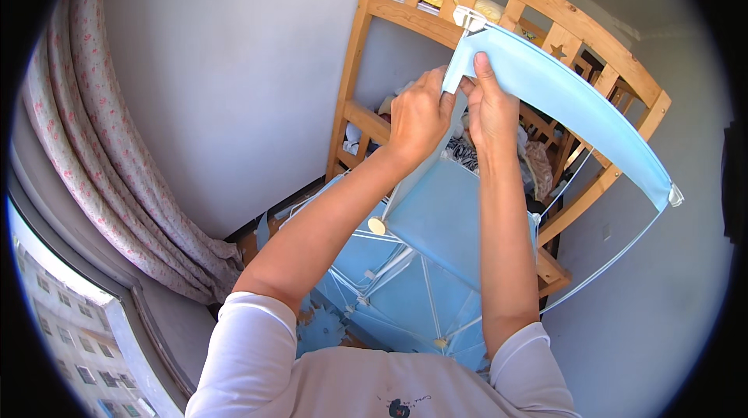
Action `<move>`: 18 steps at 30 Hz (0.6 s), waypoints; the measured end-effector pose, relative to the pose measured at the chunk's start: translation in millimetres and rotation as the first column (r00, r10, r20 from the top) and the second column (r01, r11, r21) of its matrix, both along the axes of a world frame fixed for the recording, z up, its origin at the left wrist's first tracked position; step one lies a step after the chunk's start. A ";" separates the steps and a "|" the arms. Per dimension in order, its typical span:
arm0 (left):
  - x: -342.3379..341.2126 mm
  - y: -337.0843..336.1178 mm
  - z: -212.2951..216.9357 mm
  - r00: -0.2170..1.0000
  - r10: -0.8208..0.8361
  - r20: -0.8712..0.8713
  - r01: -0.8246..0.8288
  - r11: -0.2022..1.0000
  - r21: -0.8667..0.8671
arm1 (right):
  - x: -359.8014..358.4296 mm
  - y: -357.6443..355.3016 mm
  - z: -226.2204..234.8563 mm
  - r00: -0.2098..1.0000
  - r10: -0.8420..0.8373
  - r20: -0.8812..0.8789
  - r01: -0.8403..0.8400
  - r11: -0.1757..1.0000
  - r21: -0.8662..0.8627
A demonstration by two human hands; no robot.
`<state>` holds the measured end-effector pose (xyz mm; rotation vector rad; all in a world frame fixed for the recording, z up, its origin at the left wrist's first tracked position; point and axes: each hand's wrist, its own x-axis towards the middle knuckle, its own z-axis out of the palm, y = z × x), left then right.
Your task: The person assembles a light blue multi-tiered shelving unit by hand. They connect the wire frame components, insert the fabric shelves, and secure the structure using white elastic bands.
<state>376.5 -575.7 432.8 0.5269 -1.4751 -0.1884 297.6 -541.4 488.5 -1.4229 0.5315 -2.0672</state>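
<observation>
Bdrm wall [234, 67], hands [421, 116] [495, 112] gripping lt-blue fabric [561, 91]

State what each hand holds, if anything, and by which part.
A light-blue, curved, fabric-like strip, by its upper-left end below the white plastic fitting: left hand at the edge, right hand with thumb on the face.

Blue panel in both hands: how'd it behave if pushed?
Likely light: the blue panel, held by the left hand and right hand, looks thin. Probably springy, not floppy: its span looks smooth and taut. May wobble: the white rod below looks thin.
</observation>
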 end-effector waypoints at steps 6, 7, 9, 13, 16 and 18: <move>16.8 9.3 -40.2 0.952 -0.284 0.113 0.258 0.945 0.202 | 0.0 6.5 -11.1 0.977 -0.184 -0.112 0.188 0.982 0.029; 20.5 10.2 -51.7 0.947 -0.306 0.102 0.281 0.938 0.205 | 6.9 4.6 -13.1 0.950 -0.264 -0.165 0.271 0.963 0.016; 19.0 15.8 -80.0 0.932 -0.356 0.076 0.334 0.919 0.211 | 15.2 5.9 -18.2 0.865 -0.423 -0.269 0.433 0.901 -0.027; 21.6 37.2 -127.4 0.944 -0.322 0.078 0.291 0.919 0.267 | 18.8 2.7 -35.6 0.438 -0.663 -0.607 0.744 0.647 -0.169; 21.7 48.3 -151.5 0.947 -0.318 0.044 0.295 0.915 0.277 | 5.1 1.2 -47.9 0.534 -0.584 -0.611 0.709 0.703 -0.052; 25.6 52.9 -161.8 0.951 -0.307 0.028 0.290 0.921 0.260 | 8.5 6.2 -46.6 0.597 -0.549 -0.586 0.678 0.735 0.002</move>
